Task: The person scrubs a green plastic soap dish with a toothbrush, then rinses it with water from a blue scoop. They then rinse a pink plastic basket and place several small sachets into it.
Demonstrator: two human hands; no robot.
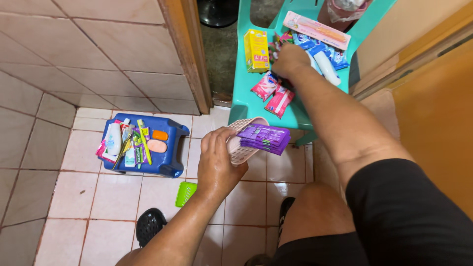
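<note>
Purple sachets (265,138) sit in a basket (240,148) gripped by the left hand (215,160); right hand (289,61), upper centre, is closed over chair (246,101) sachets. Basket should be kept level.

I see a pale pink perforated plastic basket (240,146), matt, holding glossy purple foil sachets (265,137). Teal moulded plastic chair (245,93): smooth, slight sheen. On it, glossy pink film sachets (272,92) and a yellow printed cardboard box (256,49). Blue plastic stool (172,147): smooth, semi-gloss. Floor of glazed off-white ceramic tiles (79,194), shiny, with rough dark grout.
</note>
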